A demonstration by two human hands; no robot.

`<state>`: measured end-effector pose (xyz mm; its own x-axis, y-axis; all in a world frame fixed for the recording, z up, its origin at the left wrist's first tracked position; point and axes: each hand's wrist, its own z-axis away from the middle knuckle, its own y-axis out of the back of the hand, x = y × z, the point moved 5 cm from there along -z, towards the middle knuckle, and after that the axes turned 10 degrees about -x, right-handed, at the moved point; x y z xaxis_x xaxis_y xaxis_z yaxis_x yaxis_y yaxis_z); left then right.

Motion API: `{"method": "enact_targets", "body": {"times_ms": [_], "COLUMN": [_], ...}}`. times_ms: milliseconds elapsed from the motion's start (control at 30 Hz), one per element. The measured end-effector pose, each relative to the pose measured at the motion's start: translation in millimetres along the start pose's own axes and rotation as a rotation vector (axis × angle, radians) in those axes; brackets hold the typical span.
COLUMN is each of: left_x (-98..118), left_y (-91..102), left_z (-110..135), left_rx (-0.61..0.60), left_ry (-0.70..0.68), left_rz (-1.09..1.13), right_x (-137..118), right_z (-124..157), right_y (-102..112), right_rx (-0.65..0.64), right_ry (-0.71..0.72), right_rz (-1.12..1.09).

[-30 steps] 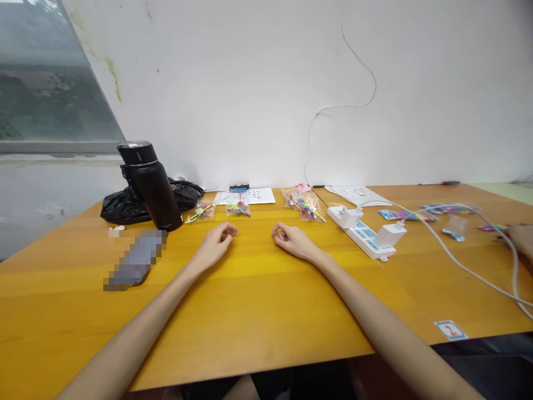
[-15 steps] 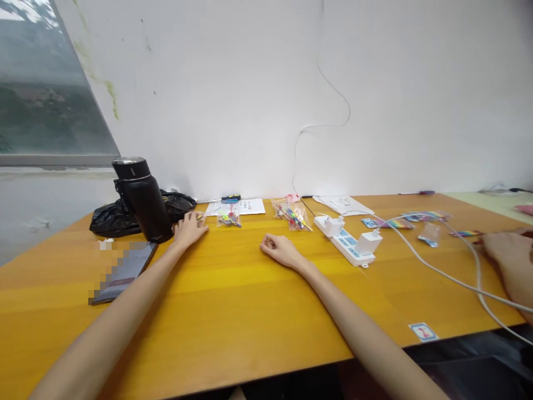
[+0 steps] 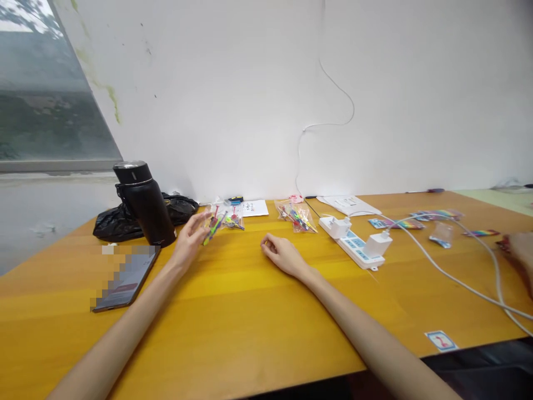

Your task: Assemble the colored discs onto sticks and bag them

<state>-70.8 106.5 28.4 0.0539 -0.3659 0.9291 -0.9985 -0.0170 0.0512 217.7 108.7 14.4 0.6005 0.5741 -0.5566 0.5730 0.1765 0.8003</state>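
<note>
My left hand is closed on a small clear bag of colourful plastic pieces, held by the fingertips just off the table. Pink, green, yellow and blue-purple bits show through the plastic. Behind it lies a similar bag on the table. My right hand rests on the yellow wooden table, fingers curled in, with nothing visible in them. Beyond my right hand lies a larger clear bag of colourful sticks.
A black bottle stands at left before a black plastic bag, near a tablet. At right are a white power strip, loose white cables, rainbow packets and another person's hand.
My left hand has lifted the small bag of plastic pieces off the table and turned it upright. My right hand has stayed in place. The view has shifted slightly.
</note>
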Motion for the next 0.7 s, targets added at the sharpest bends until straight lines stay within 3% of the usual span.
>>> {"method": "enact_targets", "body": {"times_ms": [100, 200, 300, 467, 700], "left_x": [-2.4, 4.1, 15.8, 22.0, 24.6], "left_y": [-25.7, -47.8, -61.5, -62.8, -64.6], "left_z": [19.8, 32.7, 39.2, 42.2, 47.6], "left_rx": [-0.187, -0.387, -0.554, -0.608, -0.676], "left_ry": [0.04, 0.053, 0.019, -0.012, -0.006], "left_rz": [0.227, 0.157, 0.102, 0.043, -0.026], "right_x": [-17.0, -32.1, -46.0, -59.4, -66.8], "right_z": [1.6, 5.4, 9.6, 15.3, 17.5], "right_y": [6.3, 17.9, 24.5, 19.4, 14.0], "right_rx": [0.14, 0.276, 0.243, 0.078, 0.08], "right_ry": [0.098, 0.199, 0.321, 0.44, 0.495], "right_rz": [-0.082, -0.11, -0.043, 0.134, 0.134]}}
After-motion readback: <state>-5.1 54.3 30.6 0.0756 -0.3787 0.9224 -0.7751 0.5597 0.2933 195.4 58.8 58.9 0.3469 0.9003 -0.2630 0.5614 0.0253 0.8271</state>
